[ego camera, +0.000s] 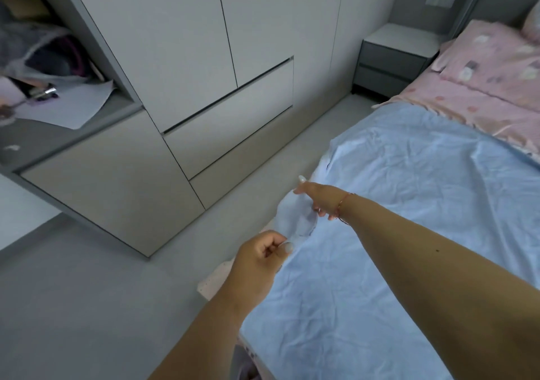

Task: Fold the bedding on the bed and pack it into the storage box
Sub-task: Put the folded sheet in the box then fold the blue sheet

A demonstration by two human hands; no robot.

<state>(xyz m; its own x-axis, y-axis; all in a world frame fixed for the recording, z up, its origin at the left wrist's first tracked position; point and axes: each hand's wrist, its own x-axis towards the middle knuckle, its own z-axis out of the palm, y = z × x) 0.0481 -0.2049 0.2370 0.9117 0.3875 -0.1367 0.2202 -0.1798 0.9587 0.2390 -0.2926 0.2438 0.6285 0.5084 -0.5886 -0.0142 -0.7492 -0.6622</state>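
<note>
The light blue sheet (409,204) lay spread and creased across the near part of the bed, with its near-left corner gathered up at the bed's left edge between the two hands. The left hand (257,265) pinched that corner between thumb and curled fingers, and the right hand (318,201), a thin bracelet (343,207) at its wrist, gripped the same bunched edge just beyond, fingers curled into the cloth. A pink patterned pillow (491,58) lay on pink bedding (455,99) at the far right, a grey bedside cabinet (394,58) stood beside it, and a pale wardrobe (181,58) stood along the left.
</note>
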